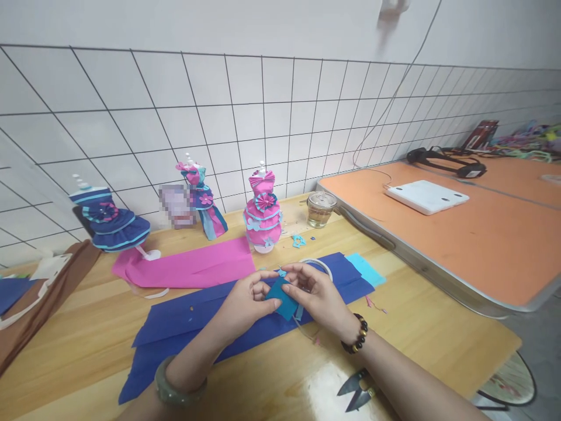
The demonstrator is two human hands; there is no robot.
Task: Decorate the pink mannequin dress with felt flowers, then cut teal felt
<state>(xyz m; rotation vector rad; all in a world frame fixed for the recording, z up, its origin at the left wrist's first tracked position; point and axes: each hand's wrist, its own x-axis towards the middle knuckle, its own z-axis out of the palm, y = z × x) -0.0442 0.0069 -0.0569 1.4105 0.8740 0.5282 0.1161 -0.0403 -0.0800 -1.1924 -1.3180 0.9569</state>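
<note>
A small teal square, paper or thin fabric, is pinched between my two hands above a long dark blue sheet. My left hand grips its left side with thumb and fingers. On the right side, my right hand holds it the same way. A bit of light blue shows at the fingertips by its top corner; I cannot tell whether it is attached. Behind my right hand lies a roll of white tape, partly hidden. Thread snips with dark blades rest on the wood below my right forearm.
Three small dress forms in blue, mixed colours and pink stand along the tiled wall. A magenta sheet, a light blue piece and a glass are nearby. An orange table adjoins at right.
</note>
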